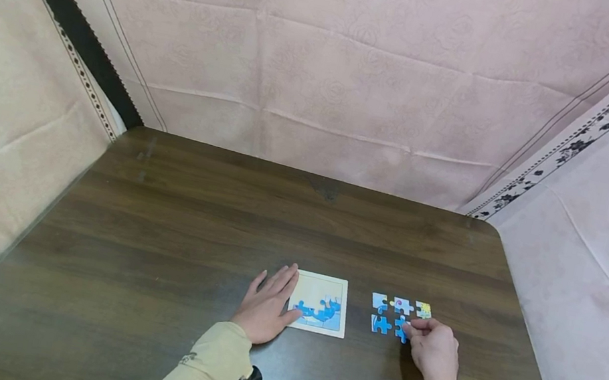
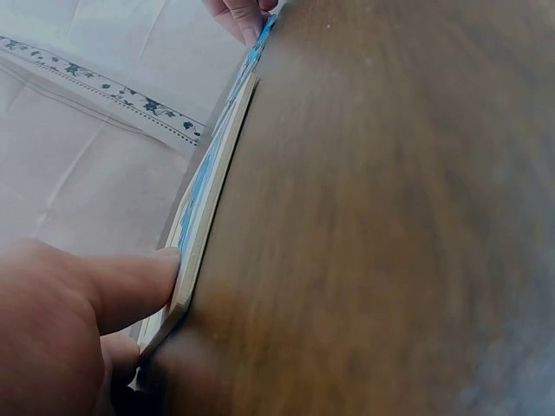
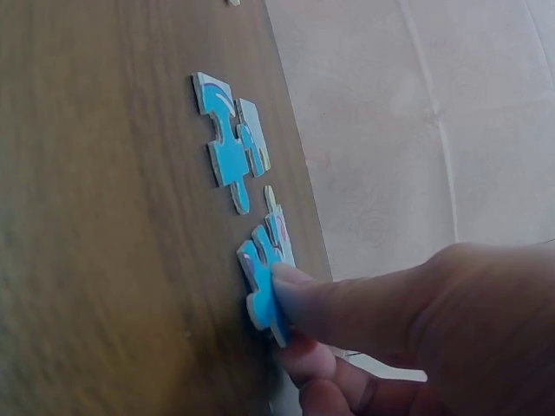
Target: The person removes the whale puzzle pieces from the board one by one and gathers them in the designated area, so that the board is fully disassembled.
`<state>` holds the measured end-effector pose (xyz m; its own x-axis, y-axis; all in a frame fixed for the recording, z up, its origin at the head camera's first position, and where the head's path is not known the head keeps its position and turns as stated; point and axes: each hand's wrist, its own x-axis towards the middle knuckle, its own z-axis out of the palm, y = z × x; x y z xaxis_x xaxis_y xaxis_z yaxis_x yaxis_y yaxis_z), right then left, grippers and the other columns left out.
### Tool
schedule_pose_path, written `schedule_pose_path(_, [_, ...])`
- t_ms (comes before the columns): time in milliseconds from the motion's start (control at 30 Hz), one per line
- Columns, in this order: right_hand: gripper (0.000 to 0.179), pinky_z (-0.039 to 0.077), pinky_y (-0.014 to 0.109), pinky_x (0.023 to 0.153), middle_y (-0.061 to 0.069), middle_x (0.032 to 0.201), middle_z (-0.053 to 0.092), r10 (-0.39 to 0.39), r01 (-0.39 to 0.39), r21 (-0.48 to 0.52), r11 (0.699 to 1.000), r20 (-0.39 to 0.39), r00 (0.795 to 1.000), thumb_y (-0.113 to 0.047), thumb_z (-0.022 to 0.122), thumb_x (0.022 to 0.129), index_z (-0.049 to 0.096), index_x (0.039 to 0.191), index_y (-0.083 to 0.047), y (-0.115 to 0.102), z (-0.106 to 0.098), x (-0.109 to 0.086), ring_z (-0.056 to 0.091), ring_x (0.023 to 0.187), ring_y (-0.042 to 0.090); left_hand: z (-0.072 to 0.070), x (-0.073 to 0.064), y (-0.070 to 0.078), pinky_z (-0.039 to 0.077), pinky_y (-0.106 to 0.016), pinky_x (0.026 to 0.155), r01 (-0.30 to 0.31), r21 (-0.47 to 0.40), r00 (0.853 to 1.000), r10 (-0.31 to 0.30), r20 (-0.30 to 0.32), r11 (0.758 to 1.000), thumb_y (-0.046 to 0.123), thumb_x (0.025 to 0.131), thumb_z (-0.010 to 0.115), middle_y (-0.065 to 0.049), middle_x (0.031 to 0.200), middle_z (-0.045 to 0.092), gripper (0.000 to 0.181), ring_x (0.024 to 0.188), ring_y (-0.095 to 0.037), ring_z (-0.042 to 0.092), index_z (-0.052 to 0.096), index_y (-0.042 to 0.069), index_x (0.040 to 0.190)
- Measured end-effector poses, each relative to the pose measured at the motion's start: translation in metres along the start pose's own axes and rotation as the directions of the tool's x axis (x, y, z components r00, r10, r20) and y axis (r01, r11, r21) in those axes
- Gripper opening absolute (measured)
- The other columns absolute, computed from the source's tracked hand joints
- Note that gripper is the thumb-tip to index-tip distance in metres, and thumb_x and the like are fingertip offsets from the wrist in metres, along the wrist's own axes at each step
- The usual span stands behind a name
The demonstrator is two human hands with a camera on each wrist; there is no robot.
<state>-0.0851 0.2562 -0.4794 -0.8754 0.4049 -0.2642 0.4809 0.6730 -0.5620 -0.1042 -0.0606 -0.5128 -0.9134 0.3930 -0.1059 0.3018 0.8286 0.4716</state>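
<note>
My left hand (image 1: 266, 312) lies with straight, spread fingers along the left edge of a square puzzle board (image 1: 346, 309), its thumb touching the board's lower left part. Blue joined pieces (image 1: 326, 312) fill the lower part of the board, while the upper part shows a pale bare base. To the right, my right hand (image 1: 434, 355) pinches a blue jigsaw piece (image 3: 260, 282) with the thumb on its printed face and fingers curled behind it. Close by lies another blue jigsaw piece (image 3: 227, 147) on the table.
More loose jigsaw pieces lie in the upper row, among them a yellow-patterned piece (image 1: 423, 309) and a pale blue piece (image 1: 379, 301). The brown wooden table (image 1: 181, 229) is bordered by pale cloth (image 1: 331, 72) at the back and both sides.
</note>
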Motion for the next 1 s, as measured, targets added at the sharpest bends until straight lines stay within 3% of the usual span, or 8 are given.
schedule_pose_path(1000, [0.030, 0.043, 0.045, 0.071, 0.008, 0.086, 0.066, -0.002, 0.003, -0.037, 0.999, 0.028, 1.000, -0.030, 0.069, 0.092, 0.068, 0.103, -0.002, 0.0025, -0.0033, 0.0022, 0.056, 0.081, 0.028, -0.0007, -0.0003, 0.0004, 0.003, -0.050, 0.117, 0.001, 0.010, 1.000, -0.001, 0.009, 1.000, 0.048, 0.098, 0.051, -0.002, 0.163, 0.010, 0.076, 0.149, -0.020, 0.009, 0.020, 0.009, 0.155])
